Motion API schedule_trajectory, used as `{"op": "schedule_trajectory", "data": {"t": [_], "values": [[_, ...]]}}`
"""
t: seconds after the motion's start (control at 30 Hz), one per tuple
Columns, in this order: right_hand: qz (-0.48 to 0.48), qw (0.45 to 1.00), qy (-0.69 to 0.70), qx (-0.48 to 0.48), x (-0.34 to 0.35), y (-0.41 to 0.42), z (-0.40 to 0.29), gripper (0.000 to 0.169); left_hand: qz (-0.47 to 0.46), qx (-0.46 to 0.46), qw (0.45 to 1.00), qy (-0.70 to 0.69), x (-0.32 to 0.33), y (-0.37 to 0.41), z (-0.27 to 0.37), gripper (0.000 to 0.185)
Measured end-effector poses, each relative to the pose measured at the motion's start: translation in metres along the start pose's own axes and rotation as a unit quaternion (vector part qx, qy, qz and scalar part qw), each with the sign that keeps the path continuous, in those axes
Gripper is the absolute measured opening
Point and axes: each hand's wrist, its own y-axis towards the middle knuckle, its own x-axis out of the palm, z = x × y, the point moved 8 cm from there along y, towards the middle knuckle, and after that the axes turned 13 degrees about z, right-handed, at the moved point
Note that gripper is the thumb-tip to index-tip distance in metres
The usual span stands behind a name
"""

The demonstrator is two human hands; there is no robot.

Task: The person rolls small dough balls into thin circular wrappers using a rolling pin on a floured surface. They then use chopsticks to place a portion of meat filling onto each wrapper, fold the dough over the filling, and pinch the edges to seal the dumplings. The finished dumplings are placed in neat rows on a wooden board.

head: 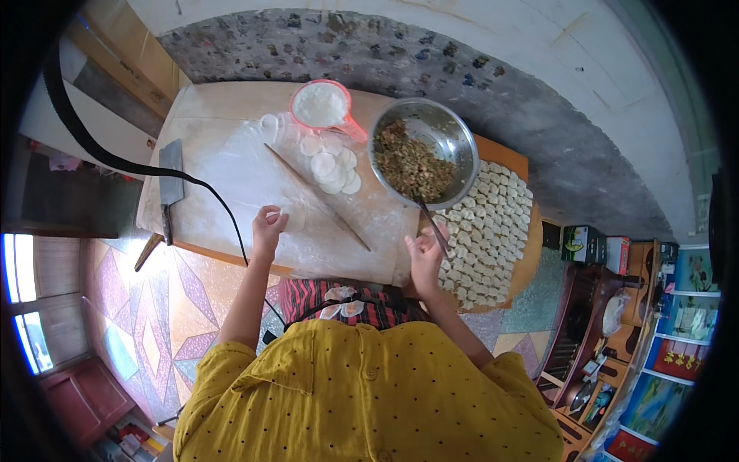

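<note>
My left hand pinches the edge of a thin round dough wrapper at the near side of the floured board. My right hand is at the dark handle of a utensil leaning in a steel bowl of minced filling. Its fingers are curled beside the handle; whether they grip it is unclear. Between the hands and the bowl, a tapered wooden rolling pin lies slantwise. Overlapping wrappers are piled beyond it. Rows of shaped dumplings lie just right of my right hand.
A red-rimmed scoop of flour stands at the back of the board. A cleaver lies along the left edge. One black cable crosses the view on the left. Behind the table rises a wall; wooden furniture stands at right.
</note>
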Motion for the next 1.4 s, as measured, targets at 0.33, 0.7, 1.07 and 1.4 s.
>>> {"op": "schedule_trajectory", "data": {"t": [0.33, 0.7, 1.07, 1.4], "values": [[-0.133, 0.954, -0.107, -0.246, -0.013, 0.108, -0.116, 0.011, -0.187, -0.244, 0.869, -0.388, 0.177, -0.106, 0.022, 0.024], [-0.165, 0.974, -0.073, -0.139, 0.007, 0.115, -0.073, 0.017, -0.113, -0.313, 0.88, -0.339, 0.189, -0.077, -0.006, 0.032], [-0.075, 0.968, 0.167, 0.17, -0.002, 0.134, -0.029, 0.026, -0.069, -0.26, 0.899, -0.345, 0.188, -0.069, 0.054, 0.032], [-0.012, 0.836, 0.342, 0.428, -0.016, 0.129, 0.012, 0.028, -0.123, -0.305, 0.873, -0.359, 0.229, -0.06, 0.062, 0.037]]}}
